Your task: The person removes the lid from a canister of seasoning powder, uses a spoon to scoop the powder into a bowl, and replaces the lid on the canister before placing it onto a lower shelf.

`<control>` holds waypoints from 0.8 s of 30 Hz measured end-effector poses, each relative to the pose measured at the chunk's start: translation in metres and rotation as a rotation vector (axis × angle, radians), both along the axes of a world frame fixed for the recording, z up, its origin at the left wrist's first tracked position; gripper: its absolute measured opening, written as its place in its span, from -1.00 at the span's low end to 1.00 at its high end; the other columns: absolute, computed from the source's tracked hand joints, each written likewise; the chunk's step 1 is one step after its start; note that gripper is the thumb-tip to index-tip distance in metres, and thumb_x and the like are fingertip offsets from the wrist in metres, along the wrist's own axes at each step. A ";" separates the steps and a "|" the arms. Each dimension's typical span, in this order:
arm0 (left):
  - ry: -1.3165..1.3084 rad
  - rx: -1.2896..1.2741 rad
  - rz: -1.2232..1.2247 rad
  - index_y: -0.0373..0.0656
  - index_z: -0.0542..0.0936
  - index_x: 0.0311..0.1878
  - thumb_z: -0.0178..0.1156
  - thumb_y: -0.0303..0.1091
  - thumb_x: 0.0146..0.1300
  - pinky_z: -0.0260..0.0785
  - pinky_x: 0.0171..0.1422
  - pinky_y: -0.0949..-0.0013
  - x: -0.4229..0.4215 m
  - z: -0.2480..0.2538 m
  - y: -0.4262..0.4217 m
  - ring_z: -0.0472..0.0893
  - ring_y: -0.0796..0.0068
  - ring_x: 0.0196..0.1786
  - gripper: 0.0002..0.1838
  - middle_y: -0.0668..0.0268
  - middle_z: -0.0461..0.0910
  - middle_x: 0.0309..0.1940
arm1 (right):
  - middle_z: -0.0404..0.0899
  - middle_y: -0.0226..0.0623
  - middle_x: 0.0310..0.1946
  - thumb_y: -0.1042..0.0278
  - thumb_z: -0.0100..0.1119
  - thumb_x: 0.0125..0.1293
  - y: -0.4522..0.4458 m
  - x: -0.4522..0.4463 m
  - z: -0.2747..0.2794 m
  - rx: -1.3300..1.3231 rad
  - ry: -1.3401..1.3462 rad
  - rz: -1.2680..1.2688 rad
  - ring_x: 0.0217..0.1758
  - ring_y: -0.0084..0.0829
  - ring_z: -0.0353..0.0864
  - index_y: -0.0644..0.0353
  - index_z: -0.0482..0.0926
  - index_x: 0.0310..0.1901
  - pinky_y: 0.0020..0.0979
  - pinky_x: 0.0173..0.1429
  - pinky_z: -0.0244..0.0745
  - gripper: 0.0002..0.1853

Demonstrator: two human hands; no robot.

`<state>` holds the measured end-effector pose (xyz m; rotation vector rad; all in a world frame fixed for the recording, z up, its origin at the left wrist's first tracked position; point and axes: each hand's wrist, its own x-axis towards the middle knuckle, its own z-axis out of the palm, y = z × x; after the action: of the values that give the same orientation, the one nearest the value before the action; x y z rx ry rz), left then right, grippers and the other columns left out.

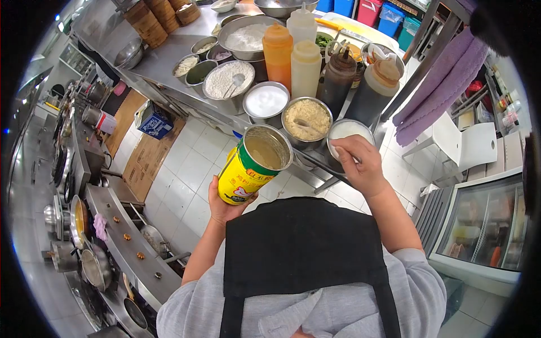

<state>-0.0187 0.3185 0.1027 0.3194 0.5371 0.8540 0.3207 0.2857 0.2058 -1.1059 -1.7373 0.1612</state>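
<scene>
My left hand [224,210] is wrapped round the lower part of a yellow and green tin [243,179]. The tin is uncovered and tilted a little, and a pale tan content shows inside. My right hand [363,164] is over the near edge of a metal container of white powder or grains [350,132]. Its fingers are pinched together, and what they hold, if anything, is hidden. Beside that container stands a metal container of yellowish granules [307,117] with a spoon in it. A container of white, smooth-looking content [266,101] is to its left.
Squeeze bottles [305,69] in several colours stand behind the containers. A bowl of flour [229,80] holds a spoon. Pans and a stove counter [138,253] line the left side. A purple towel [439,81] hangs at right, above a white chair [470,141] and a glass-topped chiller [482,222].
</scene>
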 end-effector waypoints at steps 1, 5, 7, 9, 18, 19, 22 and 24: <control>0.001 0.000 0.003 -0.06 0.39 0.32 -0.14 0.43 0.25 0.31 0.16 0.10 0.001 0.001 -0.001 0.42 0.08 0.11 -0.17 0.01 0.43 0.18 | 0.57 -0.19 -0.39 0.63 0.23 0.21 -0.002 0.002 0.004 0.000 0.001 0.003 -0.46 -0.36 0.53 0.29 0.63 -0.16 -0.43 -0.39 0.42 -0.84; -0.031 0.022 -0.018 0.05 0.30 0.41 -0.10 0.43 0.22 0.26 0.25 -0.02 -0.004 -0.010 0.003 0.38 0.00 0.24 -0.17 0.07 0.36 0.28 | 0.58 -0.20 -0.40 0.65 0.22 0.21 -0.015 0.002 0.025 0.015 0.108 -0.001 -0.46 -0.37 0.55 0.30 0.65 -0.17 -0.45 -0.40 0.43 -0.84; -0.089 0.072 -0.087 0.26 0.15 0.51 -0.06 0.37 0.21 0.18 0.35 -0.17 -0.007 -0.010 0.004 0.30 -0.05 0.37 -0.17 0.21 0.25 0.42 | 0.59 -0.22 -0.41 0.67 0.23 0.18 -0.026 0.004 0.039 -0.042 0.219 0.070 -0.44 -0.37 0.58 0.29 0.67 -0.19 -0.44 -0.39 0.45 -0.83; -0.060 0.067 -0.072 0.29 0.12 0.52 -0.04 0.35 0.21 0.17 0.37 -0.19 0.002 0.003 0.001 0.29 -0.03 0.39 -0.16 0.25 0.22 0.44 | 0.59 -0.23 -0.41 0.66 0.24 0.16 -0.025 -0.002 0.056 -0.027 0.121 0.212 -0.43 -0.35 0.59 0.28 0.66 -0.19 -0.42 -0.38 0.46 -0.82; 0.102 0.279 -0.134 0.33 0.04 0.55 0.04 0.31 0.17 0.15 0.41 -0.18 0.012 0.021 0.001 0.31 0.09 0.42 -0.11 0.28 0.19 0.47 | 0.58 -0.25 -0.38 0.47 0.25 0.22 -0.011 -0.038 0.022 -0.251 -0.155 0.451 -0.35 -0.25 0.60 0.16 0.64 -0.19 -0.36 -0.28 0.50 -0.88; 0.110 0.295 -0.127 0.32 0.04 0.56 0.04 0.32 0.17 0.15 0.41 -0.19 0.012 0.020 0.001 0.32 0.09 0.41 -0.10 0.27 0.19 0.47 | 0.57 -0.27 -0.41 0.43 0.22 0.26 -0.013 -0.038 0.018 -0.304 -0.066 0.409 -0.36 -0.30 0.60 0.19 0.64 -0.20 -0.38 -0.31 0.48 -0.89; 0.095 0.279 -0.124 0.32 0.03 0.56 0.03 0.33 0.17 0.14 0.40 -0.22 0.010 0.014 -0.002 0.31 0.09 0.41 -0.10 0.27 0.19 0.47 | 0.54 -0.32 -0.48 0.36 0.17 0.34 -0.019 -0.038 0.023 -0.642 0.294 0.326 -0.41 -0.44 0.58 0.24 0.64 -0.20 -0.44 -0.38 0.45 -0.85; 0.069 0.254 -0.130 0.32 0.03 0.56 0.02 0.33 0.18 0.12 0.40 -0.24 0.009 0.007 -0.003 0.30 0.09 0.42 -0.10 0.28 0.19 0.47 | 0.52 -0.36 -0.50 0.33 0.14 0.37 -0.020 -0.036 0.027 -0.917 0.563 0.271 -0.45 -0.52 0.56 0.27 0.63 -0.21 -0.47 -0.43 0.43 -0.82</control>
<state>-0.0100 0.3157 0.1094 0.6119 0.4662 0.7874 0.2845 0.2660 0.2323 -1.2612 -1.2705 1.4047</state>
